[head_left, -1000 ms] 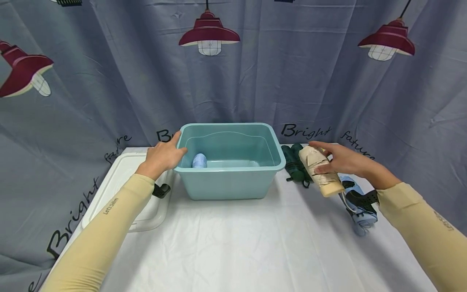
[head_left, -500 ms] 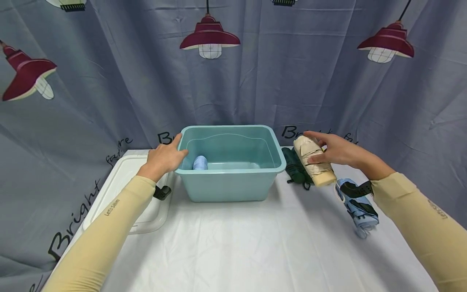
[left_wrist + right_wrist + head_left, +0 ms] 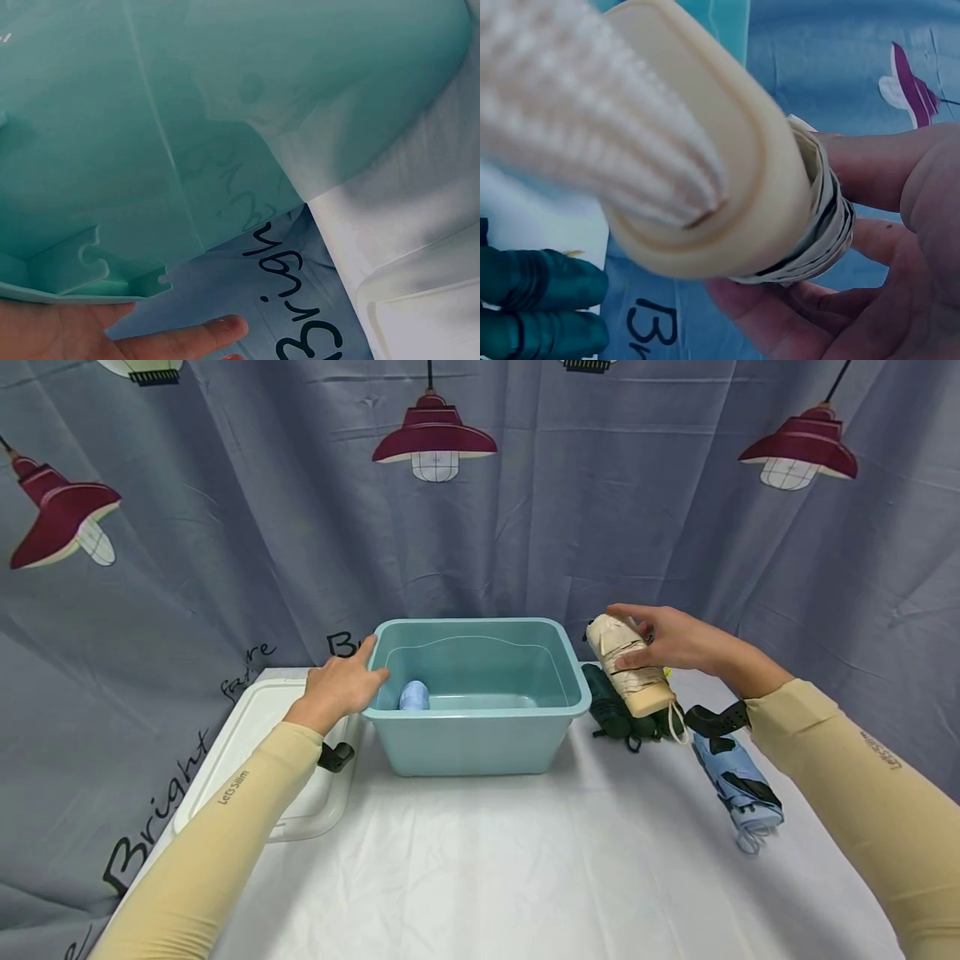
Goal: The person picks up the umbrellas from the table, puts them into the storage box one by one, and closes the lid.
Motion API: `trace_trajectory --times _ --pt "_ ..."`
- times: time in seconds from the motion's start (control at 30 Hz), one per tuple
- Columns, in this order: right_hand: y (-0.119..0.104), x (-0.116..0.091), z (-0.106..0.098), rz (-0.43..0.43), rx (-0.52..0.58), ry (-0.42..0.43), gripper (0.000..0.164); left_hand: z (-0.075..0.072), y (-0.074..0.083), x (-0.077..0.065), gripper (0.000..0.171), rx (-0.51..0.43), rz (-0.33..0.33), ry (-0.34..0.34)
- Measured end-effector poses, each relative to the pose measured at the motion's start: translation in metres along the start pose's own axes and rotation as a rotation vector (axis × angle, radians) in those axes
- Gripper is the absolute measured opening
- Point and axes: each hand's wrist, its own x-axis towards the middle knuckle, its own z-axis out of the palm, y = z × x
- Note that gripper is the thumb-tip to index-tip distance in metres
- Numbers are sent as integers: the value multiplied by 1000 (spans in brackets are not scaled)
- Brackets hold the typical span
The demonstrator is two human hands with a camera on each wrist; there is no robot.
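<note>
A cream folded umbrella (image 3: 628, 665) is in my right hand (image 3: 678, 643), held between thumb and fingers above the table. Its flat handle end and ribbed wrist strap (image 3: 622, 112) fill much of the right wrist view. Below it lie dark green folded umbrellas (image 3: 611, 714), partly covered. My left hand (image 3: 341, 687) rests at the left rim of a teal plastic bin (image 3: 472, 743), thumb over the edge. In the left wrist view a finger (image 3: 187, 339) stretches straight beneath the rim. A light blue rounded thing (image 3: 414, 696) is inside the bin, partly hidden by its front wall.
A blue folded umbrella (image 3: 738, 785) with black patches lies at the right of the white-covered table (image 3: 510, 868). To the left, a white lid (image 3: 315, 802) is partly under my left arm. A grey-blue curtain (image 3: 600, 527) with printed lamps hangs behind.
My right hand has carried the cream umbrella up and leftward, away from the blue umbrella and over the dark green ones. The left hand stays at the bin's rim.
</note>
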Motion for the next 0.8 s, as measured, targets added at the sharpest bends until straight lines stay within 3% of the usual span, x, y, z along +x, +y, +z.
trace_trajectory --times 0.37,0.57,0.8 --pt "-21 15 -7 -2 -18 2 86 -1 1 -1 75 -7 3 7" --pt "-30 20 -5 -4 -1 -26 84 4 0 -4 76 -2 -3 -27" --pt "-44 31 -10 -28 19 -22 85 4 0 -1 76 -16 10 14"
